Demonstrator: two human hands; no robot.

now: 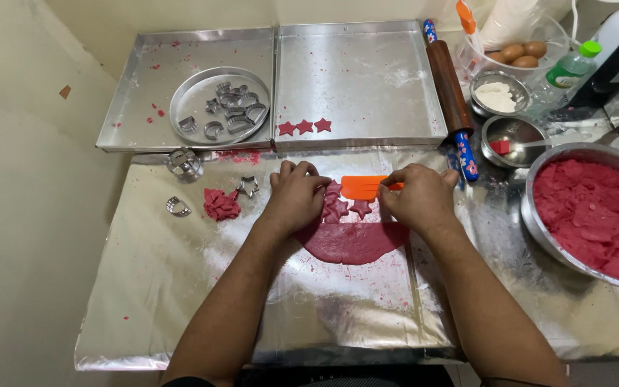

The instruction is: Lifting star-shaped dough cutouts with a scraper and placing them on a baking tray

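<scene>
A rolled sheet of red dough (352, 241) lies on the foil-covered table, with cut star shapes (349, 208) along its far edge. My left hand (296, 195) rests curled on the left stars, fingertips touching the dough. My right hand (420, 197) pinches the handle end of an orange scraper (363, 186) lying just beyond the stars. Three red dough stars (304, 127) sit on the near edge of the right metal tray (367, 79).
The left tray (145, 86) holds a round pan of metal cutters (231, 111). A star cutter (248, 186), dough scraps (221, 204) and other cutters lie at the left. A rolling pin (451, 93) and a bowl of red dough (596, 215) stand at the right, with eggs and small bowls behind.
</scene>
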